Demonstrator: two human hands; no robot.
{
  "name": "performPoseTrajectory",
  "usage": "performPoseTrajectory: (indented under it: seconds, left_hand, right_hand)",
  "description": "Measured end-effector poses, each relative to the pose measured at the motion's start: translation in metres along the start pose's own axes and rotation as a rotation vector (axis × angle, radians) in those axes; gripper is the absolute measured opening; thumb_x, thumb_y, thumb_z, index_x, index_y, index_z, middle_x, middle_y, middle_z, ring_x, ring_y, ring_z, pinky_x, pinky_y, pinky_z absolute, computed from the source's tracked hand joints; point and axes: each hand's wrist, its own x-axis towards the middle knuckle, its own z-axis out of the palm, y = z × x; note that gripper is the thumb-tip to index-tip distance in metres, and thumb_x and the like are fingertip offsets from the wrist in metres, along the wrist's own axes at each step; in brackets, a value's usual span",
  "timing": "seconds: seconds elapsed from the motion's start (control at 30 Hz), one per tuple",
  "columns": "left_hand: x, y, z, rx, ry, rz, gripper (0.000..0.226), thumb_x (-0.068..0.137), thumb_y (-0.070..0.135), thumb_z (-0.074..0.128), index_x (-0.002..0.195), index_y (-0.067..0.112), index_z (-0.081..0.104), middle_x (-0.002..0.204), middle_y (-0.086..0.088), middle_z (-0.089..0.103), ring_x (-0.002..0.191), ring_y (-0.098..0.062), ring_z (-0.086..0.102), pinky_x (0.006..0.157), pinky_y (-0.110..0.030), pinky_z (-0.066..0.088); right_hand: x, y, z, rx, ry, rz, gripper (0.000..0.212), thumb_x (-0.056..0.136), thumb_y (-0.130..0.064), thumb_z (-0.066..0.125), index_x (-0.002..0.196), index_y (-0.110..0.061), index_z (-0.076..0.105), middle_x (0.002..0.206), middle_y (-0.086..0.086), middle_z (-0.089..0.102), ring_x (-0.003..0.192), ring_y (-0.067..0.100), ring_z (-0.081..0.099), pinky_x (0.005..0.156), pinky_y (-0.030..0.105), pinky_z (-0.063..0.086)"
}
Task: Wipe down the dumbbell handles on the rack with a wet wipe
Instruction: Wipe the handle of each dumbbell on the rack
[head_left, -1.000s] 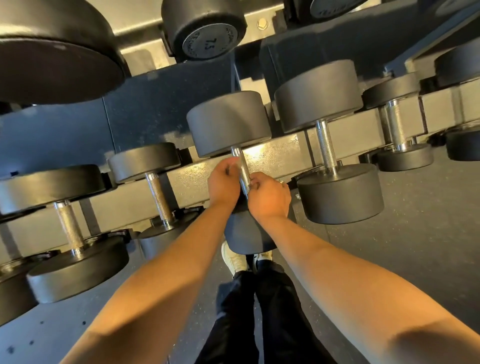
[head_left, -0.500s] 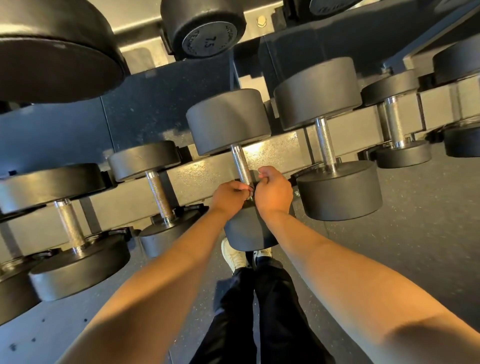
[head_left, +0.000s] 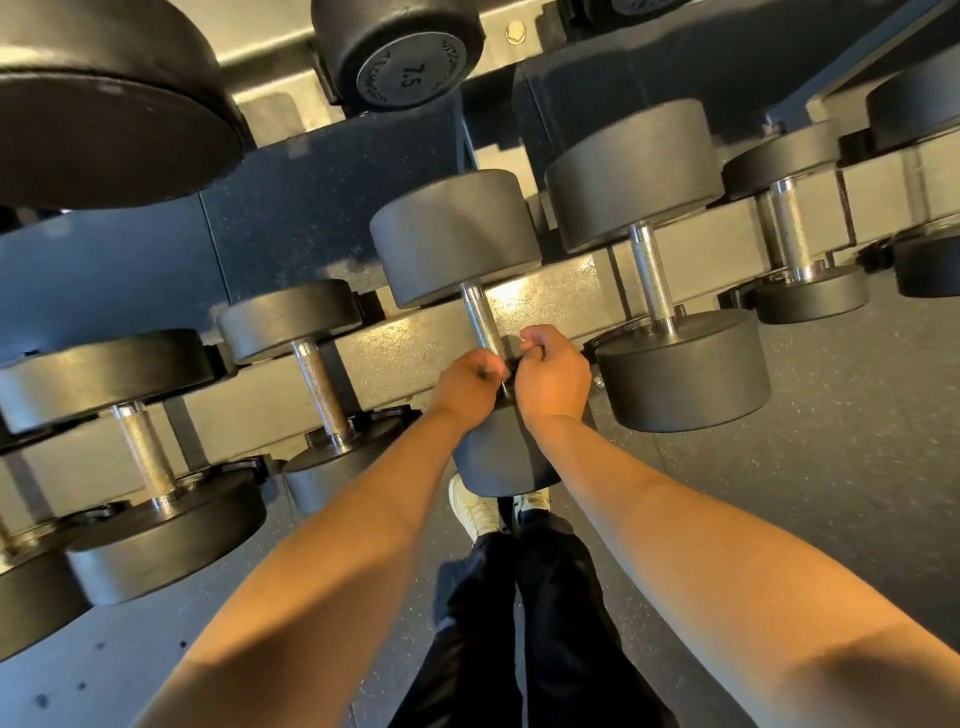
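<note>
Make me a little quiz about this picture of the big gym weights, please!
1. True or false: the left hand and the right hand are both at the near end of the ribbed silver metal handle of the middle black round dumbbell.
2. Which number is printed on the black round dumbbell end at the top? A 7.5, B 20, C 50.
3. Fill in: the person's long trousers are ___.
Key: 1 true; 2 A; 3 black.

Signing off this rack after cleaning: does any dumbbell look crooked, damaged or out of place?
Nothing stands out. The dumbbells sit in line on the rack, none tipped or damaged. The left hand and right hand curl at the lower end of the middle dumbbell's handle; what they grip is hidden.
</note>
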Motion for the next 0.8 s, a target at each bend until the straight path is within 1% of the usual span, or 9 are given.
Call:
performPoseTrajectory:
  seconds: [0.17,0.3,0.37,0.43,0.5,0.57,0.63,0.73,0.8]
  left_hand:
    - [-0.005,0.001,0.001,-0.050,0.071,-0.084,0.028,0.094,0.004,0.053,0.113,0.021,0.040,0.088,-0.006,0.061,0.082,-0.023,0.060,0.074,-0.040,0.052]
    - [-0.021,0.002,0.011,-0.162,0.276,-0.069,0.035,0.094,0.019,0.066,0.116,0.022,0.039,0.090,-0.001,0.065,0.074,-0.017,0.060,0.058,-0.028,0.043]
    - [-0.030,0.003,0.016,-0.229,0.343,-0.016,0.035,0.095,0.019,0.066,0.121,0.023,0.043,0.090,0.010,0.063,0.073,0.000,0.058,0.057,-0.016,0.043]
    - [-0.035,0.004,0.018,-0.285,0.380,0.021,0.039,0.097,0.017,0.064,0.130,0.025,0.046,0.097,0.019,0.060,0.080,0.010,0.058,0.066,-0.004,0.045]
    - [-0.037,0.005,0.017,-0.312,0.360,0.048,0.049,0.098,0.014,0.062,0.140,0.030,0.042,0.112,0.020,0.057,0.095,0.007,0.057,0.074,0.000,0.042]
    - [-0.037,0.006,0.015,-0.320,0.311,0.085,0.061,0.098,0.014,0.062,0.149,0.033,0.034,0.124,0.023,0.051,0.111,0.008,0.051,0.078,0.006,0.036]
    - [-0.036,0.005,0.013,-0.347,0.286,0.103,0.070,0.097,0.013,0.064,0.155,0.032,0.028,0.133,0.025,0.044,0.120,0.017,0.037,0.085,0.009,0.029]
    - [-0.033,0.003,0.013,-0.343,0.324,0.063,0.075,0.096,0.011,0.062,0.157,0.035,0.025,0.154,0.017,0.039,0.133,0.008,0.032,0.103,-0.007,0.030]
    - [-0.031,0.002,0.013,-0.302,0.311,0.020,0.075,0.096,0.010,0.057,0.156,0.040,0.024,0.156,0.015,0.040,0.135,-0.001,0.039,0.102,-0.017,0.033]
  right_hand:
    - [-0.002,-0.002,-0.001,-0.126,-0.064,-0.047,0.029,0.096,-0.011,0.047,0.104,-0.021,0.073,0.101,-0.001,0.071,0.086,0.017,0.057,0.073,0.028,0.042]
    - [-0.005,-0.002,-0.004,-0.071,-0.094,-0.037,0.026,0.096,-0.012,0.046,0.104,-0.023,0.068,0.097,-0.002,0.070,0.088,0.020,0.061,0.073,0.031,0.046]
    - [-0.004,-0.003,-0.006,-0.059,-0.127,-0.055,0.016,0.096,-0.018,0.048,0.105,-0.028,0.057,0.090,-0.007,0.066,0.082,0.020,0.063,0.073,0.034,0.049]
    - [-0.002,-0.006,-0.008,-0.067,-0.228,-0.084,0.015,0.094,-0.026,0.054,0.105,-0.034,0.048,0.090,-0.012,0.061,0.077,0.015,0.062,0.074,0.034,0.048]
    - [0.001,-0.009,-0.009,-0.196,-0.350,-0.124,0.018,0.092,-0.030,0.059,0.104,-0.036,0.048,0.096,-0.014,0.060,0.082,0.013,0.062,0.079,0.036,0.047]
    - [0.005,-0.014,-0.007,-0.291,-0.401,-0.096,0.016,0.092,-0.022,0.058,0.103,-0.032,0.052,0.092,-0.013,0.060,0.083,0.014,0.061,0.079,0.038,0.049]
    - [0.012,-0.023,-0.002,-0.179,-0.338,-0.005,0.018,0.092,-0.009,0.052,0.099,-0.025,0.058,0.090,-0.008,0.061,0.083,0.017,0.062,0.075,0.038,0.053]
    - [0.026,-0.038,0.009,0.031,-0.179,0.033,0.018,0.094,-0.003,0.053,0.097,-0.016,0.065,0.092,-0.002,0.064,0.089,0.018,0.064,0.081,0.033,0.056]
    - [0.033,-0.047,0.019,0.105,-0.123,0.058,0.018,0.095,-0.006,0.054,0.097,-0.017,0.068,0.090,-0.003,0.066,0.088,0.017,0.066,0.083,0.034,0.056]
